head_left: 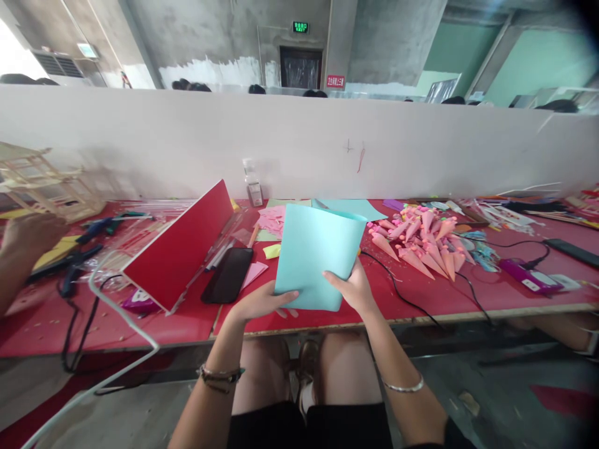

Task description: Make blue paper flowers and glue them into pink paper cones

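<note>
1. Main item: on my remote feed, light-blue sheet (pixel 318 255) is in both hands, approx. upright, tilted, just above near edge of red surface (pixel 388 293), abt. mid-length. Its R side curves over at top; can't tell if folded or only curled.
2. L hand (pixel 262 302): at sheet's lower L corner. Thumb on front, fingers behind, tips showing below bottom edge; gap closed to the sheet's thickness.
3. R hand (pixel 358 290): on lower R side, thumb laid across front, other fingers mostly hidden behind, so I can't tell their exact spread. It has hold of same sheet.
4. Why (my read): opposed grips prob. keep thin stock taut & stop the curved side springing out.
5. Pink cones (pixel 430 243) heaped R of sheet, twd far edge; I'd guess piled there to leave near edge for handwork. Phone (pixel 228 274) lies L of sheet, prob. within easy reach.
6. Red board (pixel 182 249) stands slanted L of phone; I judge it a divider from the neighbour's clutter. Co-worker's hand (pixel 35 234) at far L, by wooden model (pixel 51 181).
7. Far edge: bottle (pixel 253 184) stands agst. white partition (pixel 187 137).
8. Room: rough grey walls, dark door (pixel 302 67), lit green exit sign (pixel 300 27) above.
</note>
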`<state>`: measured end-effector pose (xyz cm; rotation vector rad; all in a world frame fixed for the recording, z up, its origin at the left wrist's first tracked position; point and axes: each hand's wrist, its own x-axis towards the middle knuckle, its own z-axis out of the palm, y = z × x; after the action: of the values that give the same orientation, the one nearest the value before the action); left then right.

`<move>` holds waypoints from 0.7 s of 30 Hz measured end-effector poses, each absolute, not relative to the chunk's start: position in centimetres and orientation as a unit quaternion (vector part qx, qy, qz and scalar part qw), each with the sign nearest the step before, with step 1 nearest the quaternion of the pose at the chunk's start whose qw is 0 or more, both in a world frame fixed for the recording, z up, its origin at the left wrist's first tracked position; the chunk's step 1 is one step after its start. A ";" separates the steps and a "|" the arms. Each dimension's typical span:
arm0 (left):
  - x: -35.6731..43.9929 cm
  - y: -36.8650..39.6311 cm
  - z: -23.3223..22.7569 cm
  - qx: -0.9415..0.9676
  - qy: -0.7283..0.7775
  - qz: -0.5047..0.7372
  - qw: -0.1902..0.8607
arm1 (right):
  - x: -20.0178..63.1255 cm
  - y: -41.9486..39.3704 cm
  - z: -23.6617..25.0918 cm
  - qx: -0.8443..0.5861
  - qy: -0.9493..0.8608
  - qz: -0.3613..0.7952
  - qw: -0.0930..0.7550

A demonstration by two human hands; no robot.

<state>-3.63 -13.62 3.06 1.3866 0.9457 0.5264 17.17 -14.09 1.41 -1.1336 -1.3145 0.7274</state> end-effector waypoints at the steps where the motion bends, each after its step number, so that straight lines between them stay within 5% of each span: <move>1: -3.7 -13.6 3.1 0.614 0.415 0.228 0.632 | 17.2 -14.1 1.4 -0.486 -0.566 0.306 0.591; 21: -2.4 -14.4 2.9 0.623 0.433 0.301 0.578 | 17.4 -14.4 1.7 -0.491 -0.577 0.314 0.573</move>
<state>-2.38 -14.36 2.88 1.4577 1.0124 0.7052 17.41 -14.42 1.67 -1.1508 -1.3521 0.7357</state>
